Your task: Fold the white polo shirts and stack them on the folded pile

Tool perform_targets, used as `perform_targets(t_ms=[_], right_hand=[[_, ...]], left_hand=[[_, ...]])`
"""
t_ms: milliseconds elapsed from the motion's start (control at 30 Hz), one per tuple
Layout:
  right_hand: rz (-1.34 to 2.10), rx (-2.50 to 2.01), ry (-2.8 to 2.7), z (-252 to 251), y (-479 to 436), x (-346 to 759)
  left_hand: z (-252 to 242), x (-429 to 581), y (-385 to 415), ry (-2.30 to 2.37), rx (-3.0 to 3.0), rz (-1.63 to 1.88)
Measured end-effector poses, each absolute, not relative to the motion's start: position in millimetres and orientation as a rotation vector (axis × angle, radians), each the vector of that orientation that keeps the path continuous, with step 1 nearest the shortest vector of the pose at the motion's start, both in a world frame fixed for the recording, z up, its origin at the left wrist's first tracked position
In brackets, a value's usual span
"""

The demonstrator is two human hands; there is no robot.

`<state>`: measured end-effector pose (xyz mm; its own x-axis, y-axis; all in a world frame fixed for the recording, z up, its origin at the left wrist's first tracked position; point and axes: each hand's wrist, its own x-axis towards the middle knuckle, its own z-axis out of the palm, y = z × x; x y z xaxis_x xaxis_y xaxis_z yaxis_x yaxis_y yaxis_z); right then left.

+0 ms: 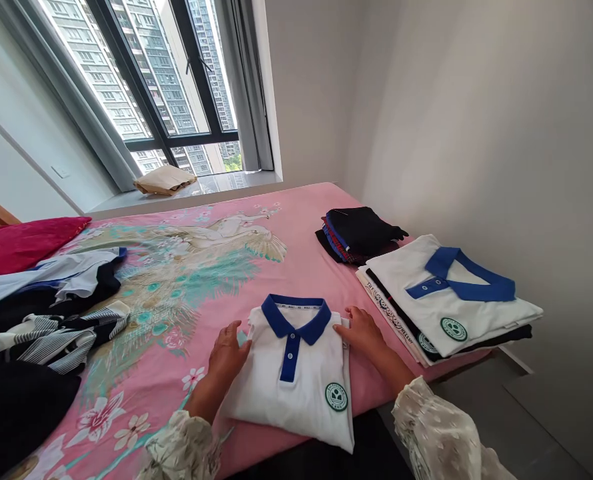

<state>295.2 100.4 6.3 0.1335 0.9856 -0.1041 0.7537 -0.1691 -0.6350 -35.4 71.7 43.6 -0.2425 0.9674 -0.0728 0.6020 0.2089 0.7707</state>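
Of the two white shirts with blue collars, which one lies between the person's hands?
The near shirt, between the left hand and the right hand; the other shirt tops the stack on the right.

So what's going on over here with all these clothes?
A person has both hands at a folded white polo shirt with a blue collar, lying on a pink flowered cover. The left hand is at one side, the right hand at the other. To the right sits a stack of folded shirts, with a darker pile behind it. Loose clothes lie off to the left.
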Motion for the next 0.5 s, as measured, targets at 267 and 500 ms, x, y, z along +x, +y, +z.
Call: perform_targets(t_ms=[267,500], right_hand=[[0.791,-1.918,-1.791,8.4,139.0,282.1],[0.934,-1.738,-1.785,14.6,144.6,275.7]], left_hand=[[14.9,38.8,45.3,1.697,2.051,0.889],[13.1,44.0,36.0,1.730,1.834,0.989]])
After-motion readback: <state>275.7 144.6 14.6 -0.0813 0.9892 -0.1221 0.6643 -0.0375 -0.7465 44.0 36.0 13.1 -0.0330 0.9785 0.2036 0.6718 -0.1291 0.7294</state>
